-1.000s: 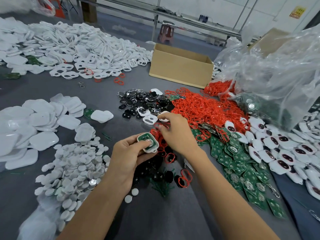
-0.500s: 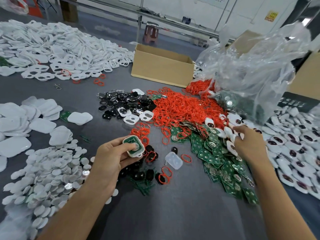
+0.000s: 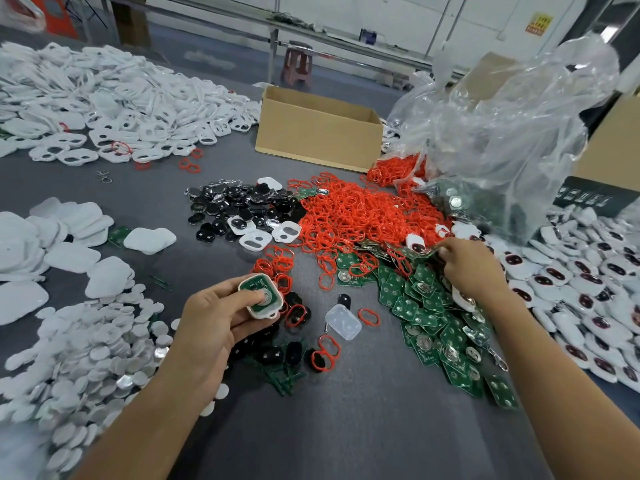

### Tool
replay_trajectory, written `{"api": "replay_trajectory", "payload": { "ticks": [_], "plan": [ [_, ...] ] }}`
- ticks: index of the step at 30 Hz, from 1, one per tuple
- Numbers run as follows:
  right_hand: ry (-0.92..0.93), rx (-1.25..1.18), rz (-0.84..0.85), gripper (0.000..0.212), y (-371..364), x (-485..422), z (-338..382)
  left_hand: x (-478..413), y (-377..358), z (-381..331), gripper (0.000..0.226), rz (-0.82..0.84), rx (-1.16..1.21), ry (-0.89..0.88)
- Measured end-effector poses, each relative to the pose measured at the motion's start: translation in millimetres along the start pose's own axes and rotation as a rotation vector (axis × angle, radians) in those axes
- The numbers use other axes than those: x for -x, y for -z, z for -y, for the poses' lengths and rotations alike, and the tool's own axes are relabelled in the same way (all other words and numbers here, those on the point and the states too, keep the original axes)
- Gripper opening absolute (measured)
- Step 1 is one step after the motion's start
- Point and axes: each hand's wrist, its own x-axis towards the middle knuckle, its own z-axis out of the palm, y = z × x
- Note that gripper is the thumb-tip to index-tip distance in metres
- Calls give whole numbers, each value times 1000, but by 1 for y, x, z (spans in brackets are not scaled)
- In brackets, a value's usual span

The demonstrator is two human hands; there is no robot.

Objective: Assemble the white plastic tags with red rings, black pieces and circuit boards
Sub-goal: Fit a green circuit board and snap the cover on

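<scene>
Our left grip (image 3: 214, 317) is pinching a white tag (image 3: 265, 315) with a circuit board (image 3: 254, 285) seated inside. Our right grip (image 3: 474, 268), off to its right, is curling into the board pile (image 3: 426, 317); what it is pinching we cannot tell. We are judging this a fetching step: the next move is calling for a red ring (image 3: 369, 317), one lying between the grips. Open desk (image 3: 346, 427) is lying nearer us

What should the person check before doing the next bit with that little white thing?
1. Left hand grips the white plastic tag shell: ok.
2. Green circuit board sits inside that shell: ok.
3. Right hand holds a part: cannot tell.
4. Pile of red rubber rings lies uncovered on the grey table: ok.
5. Small black plastic pieces lie beside the left hand: ok.
</scene>
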Motion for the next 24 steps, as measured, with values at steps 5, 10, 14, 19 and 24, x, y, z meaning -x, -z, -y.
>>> {"api": "replay_trajectory", "payload": {
  "ticks": [5,10,14,19,24],
  "plan": [
    [-65,-264,-93,22,5,6,-9,0,-1,0,16,-1,1,1],
    [41,-128,-4,16,12,24,-2,0,-2,-1,16,-5,2,4],
    [32,50,32,25,15,44,14,-1,-2,-1,16,-8,5,11],
    [184,-82,-42,31,15,76,51,0,-1,-3,17,-14,16,-6],
    [456,-290,91,34,12,126,93,-1,3,-9,16,-24,58,-33]
  ]
}}
